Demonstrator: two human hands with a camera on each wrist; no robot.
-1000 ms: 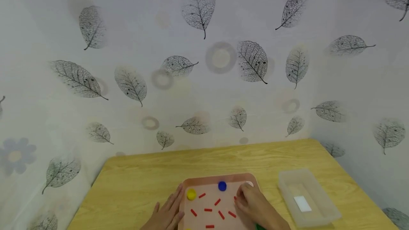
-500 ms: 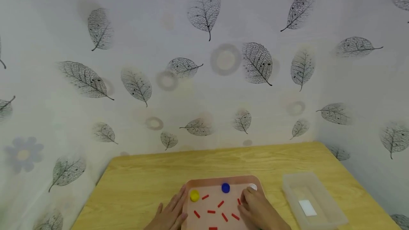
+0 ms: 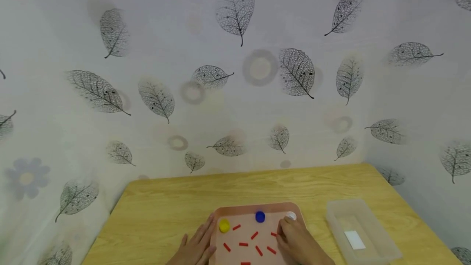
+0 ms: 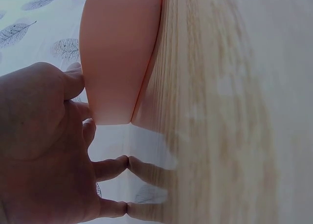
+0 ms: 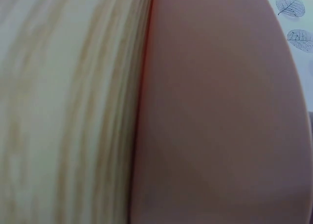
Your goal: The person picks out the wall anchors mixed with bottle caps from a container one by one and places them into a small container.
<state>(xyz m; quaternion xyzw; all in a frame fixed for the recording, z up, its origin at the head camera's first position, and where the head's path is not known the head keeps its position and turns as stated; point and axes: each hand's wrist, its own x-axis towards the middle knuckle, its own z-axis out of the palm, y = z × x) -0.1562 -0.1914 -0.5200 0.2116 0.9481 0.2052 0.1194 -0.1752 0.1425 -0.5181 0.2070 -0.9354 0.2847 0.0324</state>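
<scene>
In the head view, several short red sticks (image 3: 243,244) lie scattered in a shallow pink tray (image 3: 243,208). My right hand (image 3: 296,238) is over the tray's right part, its curled fingers and thumb pinching a red stick (image 3: 274,234) whose end pokes out to the left. My left hand (image 3: 196,244) rests along the tray's left side with extended fingers. In the left wrist view, that hand's thumb side touches the tray edge and two fingertips touch the table. The right wrist view is filled mostly by the tray's outer wall (image 5: 220,116); the fingers are hidden there.
A yellow round cap (image 3: 224,225), a blue cap (image 3: 260,216) and a white cap (image 3: 291,215) sit along the tray's far side. On the wooden table (image 3: 165,199), a translucent bin (image 3: 335,205) with a white card (image 3: 355,240) stands at right. A leaf-patterned wall rises behind.
The red stick at my right fingers has turned from steeply tilted to nearly level. Both hands keep nearly the same places on the tray. The head view has shifted slightly.
</scene>
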